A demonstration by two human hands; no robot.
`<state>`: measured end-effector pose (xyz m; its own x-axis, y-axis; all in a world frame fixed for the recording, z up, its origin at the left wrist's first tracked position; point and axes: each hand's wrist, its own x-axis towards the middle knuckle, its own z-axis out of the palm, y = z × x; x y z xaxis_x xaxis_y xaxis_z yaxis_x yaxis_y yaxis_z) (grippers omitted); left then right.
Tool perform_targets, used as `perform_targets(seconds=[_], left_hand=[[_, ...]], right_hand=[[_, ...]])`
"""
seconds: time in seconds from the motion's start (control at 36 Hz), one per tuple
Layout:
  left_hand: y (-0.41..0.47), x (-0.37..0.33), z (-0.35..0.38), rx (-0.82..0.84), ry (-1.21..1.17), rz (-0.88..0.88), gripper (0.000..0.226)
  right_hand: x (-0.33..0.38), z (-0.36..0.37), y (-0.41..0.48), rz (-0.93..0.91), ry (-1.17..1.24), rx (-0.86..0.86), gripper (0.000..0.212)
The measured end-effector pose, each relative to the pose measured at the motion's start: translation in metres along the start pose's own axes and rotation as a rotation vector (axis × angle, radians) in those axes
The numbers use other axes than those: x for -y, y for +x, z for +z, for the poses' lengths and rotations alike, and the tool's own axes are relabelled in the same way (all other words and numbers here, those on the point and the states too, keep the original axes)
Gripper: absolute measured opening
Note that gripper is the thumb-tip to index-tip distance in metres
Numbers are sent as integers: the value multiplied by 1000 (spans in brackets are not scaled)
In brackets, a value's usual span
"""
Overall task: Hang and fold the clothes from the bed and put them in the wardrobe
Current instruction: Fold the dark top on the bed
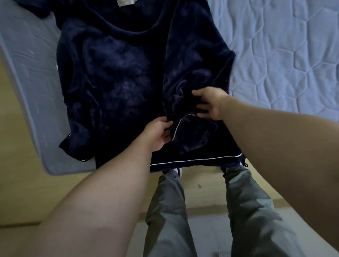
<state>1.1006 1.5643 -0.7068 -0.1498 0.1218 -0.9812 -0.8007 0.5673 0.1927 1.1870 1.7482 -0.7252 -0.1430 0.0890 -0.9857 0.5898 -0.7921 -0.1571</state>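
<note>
A dark navy velvet top (117, 77) with thin white piping lies spread on the blue quilted mattress (286, 55), its neckline toward the far side. The right side is folded in over the body, and a sleeve cuff with white piping is bunched near the hem. My left hand (157, 134) pinches that piped cuff edge between thumb and fingers. My right hand (209, 103) grips the bunched sleeve fabric just above it, fingers curled into the cloth. The hem hangs over the near edge of the bed.
The mattress corner (49, 165) ends at the lower left, with pale wooden floor (22, 183) beyond it. My legs in grey trousers (168, 211) stand against the bed's near edge. A grey label (126, 2) shows at the top of the garment.
</note>
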Motion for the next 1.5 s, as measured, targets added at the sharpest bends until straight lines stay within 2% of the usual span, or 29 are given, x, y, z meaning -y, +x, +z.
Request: perform_targets(seconds=[0.14,0.19,0.31,0.36,0.5,0.61,0.72,0.78,0.89,0.97,1.0,1.08,1.11,1.17,1.22,1.28,1.31,1.36,1.42,1.5], left_hand=[[-2,0,0,-40,54,23,32],[-2,-2,-1,1,66,-8,31],[3,-5,-5,70,148,-12,35],[5,-6,-7,-7,214,49,36],[11,-9,-15,-152,157,160,25],[16,-6,-20,-288,226,254,6],[19,-4,-22,-392,327,339,13],[20,-4,-20,-424,342,323,6],[19,-6,-18,-538,421,385,23],[11,-10,-16,-446,483,427,10],[6,-13,-15,-370,468,419,16],[-7,-16,-16,-153,522,301,58],[-9,-16,-17,-116,580,295,59],[-5,-13,-21,-124,642,326,35],[-1,-15,-26,-190,586,360,9],[2,-17,-33,-235,519,348,10],[2,-18,-36,-236,485,323,10],[1,-19,-44,-221,397,254,8],[0,-19,-51,-213,294,179,11],[-4,-20,-57,-192,203,138,27]], right_hand=[[-33,4,-5,232,-303,170,34],[-42,3,-4,262,-306,227,42],[-57,5,-12,312,-247,378,42],[-64,8,-16,319,-246,421,40],[-76,13,-25,312,-211,433,38],[-83,14,-30,314,-117,443,41],[-86,14,-34,283,-59,450,44],[-87,12,-38,270,-45,482,48],[-90,9,-47,277,67,565,59],[-95,11,-53,258,57,674,61],[-96,12,-53,252,50,721,62],[-98,14,-53,286,116,815,88],[-99,16,-53,290,118,826,93],[-100,24,-51,264,53,758,81],[-101,36,-51,168,-62,526,50],[-101,44,-48,77,-135,246,26],[-101,47,-45,51,-141,159,24],[-102,52,-41,51,-101,105,39],[-102,58,-40,66,-77,120,45],[-104,66,-41,73,-74,156,37]])
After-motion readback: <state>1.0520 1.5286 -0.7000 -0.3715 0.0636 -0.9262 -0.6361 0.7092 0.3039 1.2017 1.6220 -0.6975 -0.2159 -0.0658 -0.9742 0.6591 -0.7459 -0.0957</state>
